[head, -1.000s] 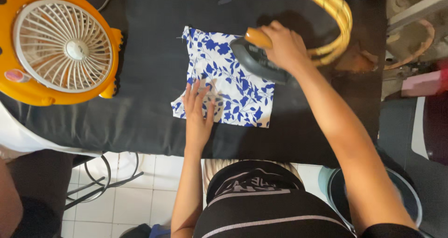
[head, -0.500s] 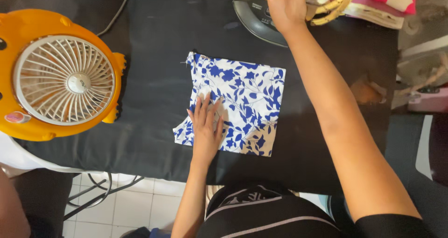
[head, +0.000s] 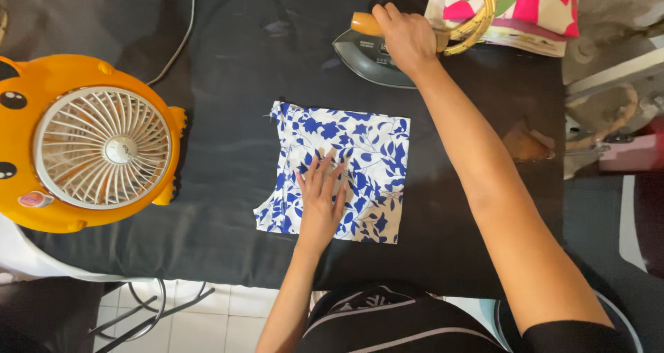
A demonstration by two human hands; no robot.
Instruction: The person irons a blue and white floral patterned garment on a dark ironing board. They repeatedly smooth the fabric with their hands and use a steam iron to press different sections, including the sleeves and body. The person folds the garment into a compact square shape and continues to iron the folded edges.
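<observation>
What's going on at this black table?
A person is ironing. The left hand lies flat on a blue-and-white floral cloth spread on the black table. The right hand grips the handle of an iron at the table's far edge, apart from the cloth. An orange fan sits at left.

a small round pink-and-blue sticker (head: 34, 199), perhaps a label, on the orange fan's (head: 41, 90) rim.

orange fan (head: 104, 149) left on black cloth-covered table (head: 228, 62) | floral fabric stack (head: 526, 7) top right | cable (head: 181, 38)
</observation>
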